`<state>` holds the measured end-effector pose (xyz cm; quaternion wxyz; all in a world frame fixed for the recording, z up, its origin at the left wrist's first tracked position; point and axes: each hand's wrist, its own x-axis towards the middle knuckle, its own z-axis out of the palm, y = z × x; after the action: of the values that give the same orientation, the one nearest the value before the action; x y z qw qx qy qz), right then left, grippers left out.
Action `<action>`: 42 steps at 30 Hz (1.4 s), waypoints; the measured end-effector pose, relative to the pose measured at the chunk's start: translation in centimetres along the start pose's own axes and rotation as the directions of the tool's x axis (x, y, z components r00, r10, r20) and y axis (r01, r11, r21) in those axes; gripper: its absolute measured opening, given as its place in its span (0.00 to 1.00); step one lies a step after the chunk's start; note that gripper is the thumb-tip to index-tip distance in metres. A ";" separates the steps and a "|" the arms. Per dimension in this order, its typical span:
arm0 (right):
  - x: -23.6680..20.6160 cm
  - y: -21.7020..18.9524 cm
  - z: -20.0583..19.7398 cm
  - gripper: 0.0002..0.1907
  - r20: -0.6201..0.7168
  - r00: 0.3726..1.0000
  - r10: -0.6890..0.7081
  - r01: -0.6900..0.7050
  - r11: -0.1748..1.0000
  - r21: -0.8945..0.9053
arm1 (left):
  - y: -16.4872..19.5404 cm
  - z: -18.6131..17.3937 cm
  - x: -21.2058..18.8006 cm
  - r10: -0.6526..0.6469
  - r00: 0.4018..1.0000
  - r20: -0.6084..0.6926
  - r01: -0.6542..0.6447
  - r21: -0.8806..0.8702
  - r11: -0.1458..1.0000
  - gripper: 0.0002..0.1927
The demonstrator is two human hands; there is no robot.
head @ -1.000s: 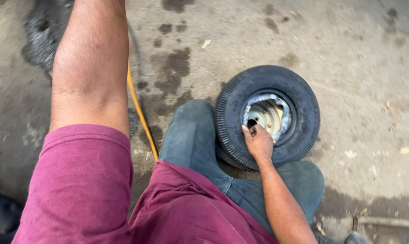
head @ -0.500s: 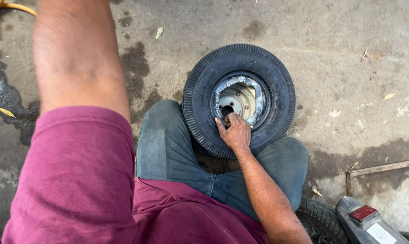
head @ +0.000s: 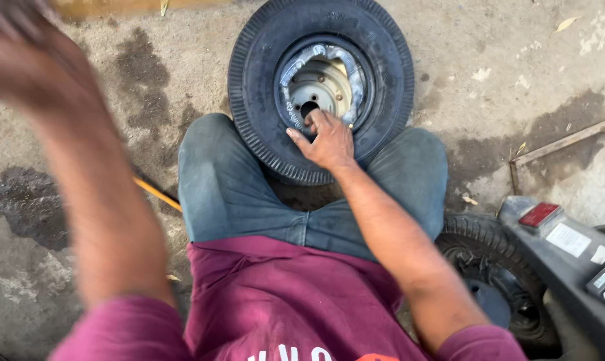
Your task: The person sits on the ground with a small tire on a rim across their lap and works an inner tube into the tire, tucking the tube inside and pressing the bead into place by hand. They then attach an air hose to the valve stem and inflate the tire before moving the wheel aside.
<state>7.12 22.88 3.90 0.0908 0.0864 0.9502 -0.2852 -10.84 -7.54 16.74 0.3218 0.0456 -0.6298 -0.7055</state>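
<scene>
- The right hand is resting palm-down on the near sidewall of the small black tyre, its fingers reaching over the bead toward the hub hole; it is pressing on the rubber, not closed around anything.
- The tyre is lying flat on the concrete floor, leaning against the person's knees, near the upper middle of the floor in view.
- Inside the tyre, the metal rim is sitting in the centre opening, showing bolt holes and a dark centre hole; a band of pale inner lining is ringing it. Nothing else is lying inside.
- The left hand is rising at the upper left corner, blurred by motion; whether it is holding anything cannot be told.
- Compared with half a second earlier, the view is swinging closer over the tyre and the left arm is sweeping up across the frame, while the right hand is keeping its place on the rim side, so the wheel is remaining steadied under one hand.
- A yellow hose is showing beside the left knee.
- A second wheel and a grey vehicle body with a red reflector are standing at the lower right corner of the floor.
</scene>
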 end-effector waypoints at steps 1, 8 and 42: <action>-0.1 -0.6 -0.2 0.25 -0.062 0.992 -0.111 0.120 0.978 0.172 | 1.3 -1.7 -2.6 0.005 0.999 0.042 0.003 -0.191 0.982 0.33; -2.5 -3.0 -2.0 0.16 0.114 0.971 0.211 -0.054 -0.270 0.961 | 4.7 -10.7 -20.2 -0.451 0.808 0.380 0.588 -0.579 0.565 0.32; -7.6 7.9 -1.7 0.17 -0.073 0.973 0.220 -0.221 0.975 -0.001 | -10.2 9.7 -32.9 -0.391 0.460 0.797 -0.206 0.524 0.826 0.08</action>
<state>16.00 29.45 2.81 0.0877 0.2011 0.9388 -0.2656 6.47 17.63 -1.86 -0.1199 -0.1983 -0.8739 -0.4274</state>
